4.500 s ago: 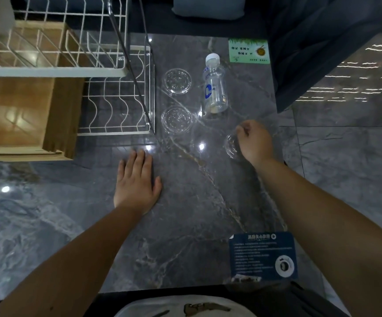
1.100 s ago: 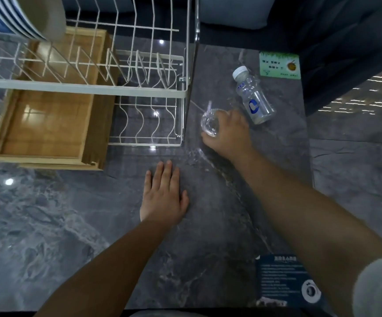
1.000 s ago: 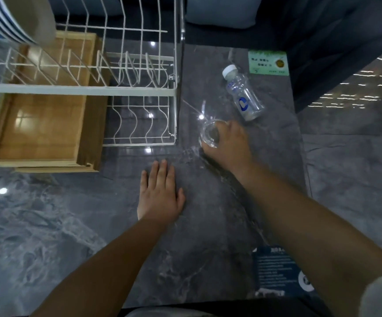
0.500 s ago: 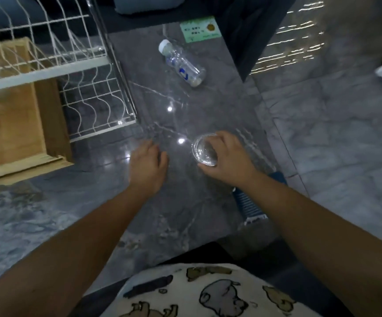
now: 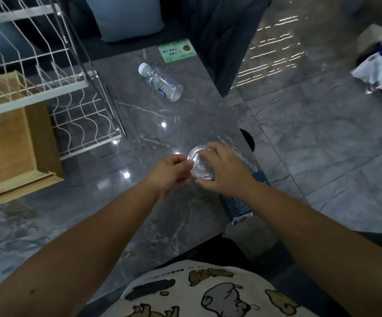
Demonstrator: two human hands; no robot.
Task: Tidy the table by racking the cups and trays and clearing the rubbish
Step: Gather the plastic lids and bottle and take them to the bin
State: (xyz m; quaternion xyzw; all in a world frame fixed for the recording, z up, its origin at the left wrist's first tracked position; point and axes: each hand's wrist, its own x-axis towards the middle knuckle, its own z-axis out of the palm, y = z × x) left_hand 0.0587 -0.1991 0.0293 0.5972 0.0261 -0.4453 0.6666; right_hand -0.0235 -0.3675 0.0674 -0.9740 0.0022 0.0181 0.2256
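Observation:
Both my hands meet over the near right part of the dark marble table (image 5: 162, 124). My right hand (image 5: 225, 172) wraps a stack of clear plastic cups (image 5: 200, 163), tipped so the round bases face me. My left hand (image 5: 170, 172) pinches the rim of the outermost cup with its fingertips. A clear plastic water bottle (image 5: 162, 82) with a white cap lies on its side farther back. The white wire dish rack (image 5: 55, 92) stands at the left, over a wooden tray (image 5: 7, 147).
A green card (image 5: 177, 50) lies at the table's far edge and a blue leaflet (image 5: 238, 202) under my right forearm at the near right edge. A dark sofa with a cushion (image 5: 126, 17) sits behind the table. White rubbish bags (image 5: 375, 70) lie on the floor, far right.
My right hand gathered the cups and carried them back from beside the rack toward me. My left hand lifted off the table and took hold of the cup rim. The view swung right.

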